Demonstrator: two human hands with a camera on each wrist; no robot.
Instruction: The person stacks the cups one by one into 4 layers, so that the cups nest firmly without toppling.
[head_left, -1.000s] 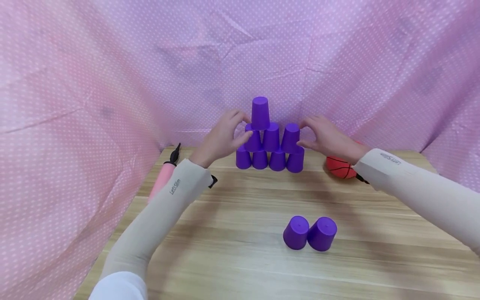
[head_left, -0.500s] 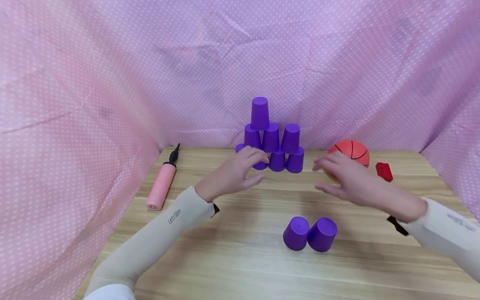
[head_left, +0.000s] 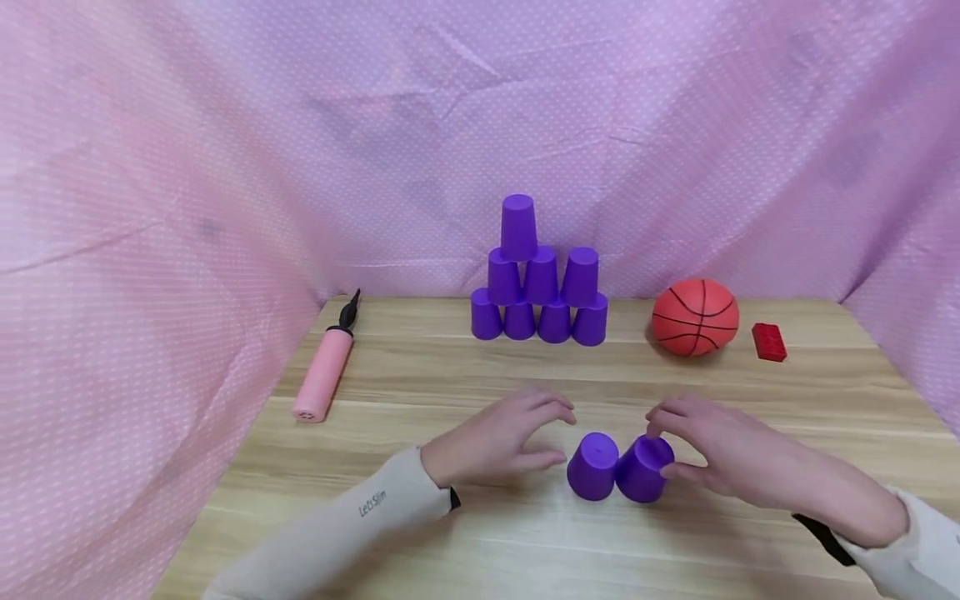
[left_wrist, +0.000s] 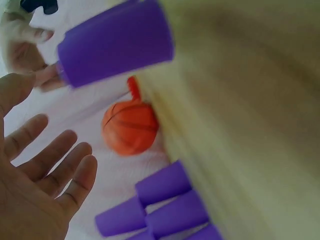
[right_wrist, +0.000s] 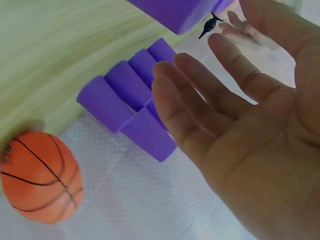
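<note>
Two purple cups stand upside down side by side near the front: a left cup [head_left: 592, 468] and a right cup [head_left: 641, 477]. My left hand [head_left: 504, 439], fingers parted, hovers just left of the left cup. Over the right cup's far and right sides reaches my right hand [head_left: 731, 454]; its fingertips overlap that cup in the head view. In the right wrist view the right hand [right_wrist: 245, 120] shows a bare palm with extended fingers, the cup lying beyond them. Further back rises a cup pyramid [head_left: 538, 279]: several cups below, three in the middle row, one on top at left.
A small basketball [head_left: 696, 318] sits right of the pyramid, with a red toy brick [head_left: 768, 342] beside it. At the left lies a pink hand pump [head_left: 324, 372] with a black nozzle. A pink dotted cloth [head_left: 420, 125] hangs behind the wooden table [head_left: 420, 358].
Both hands have left the pyramid and come toward the front, one to each side of the two cups. The pyramid and the front cups look unmoved.
</note>
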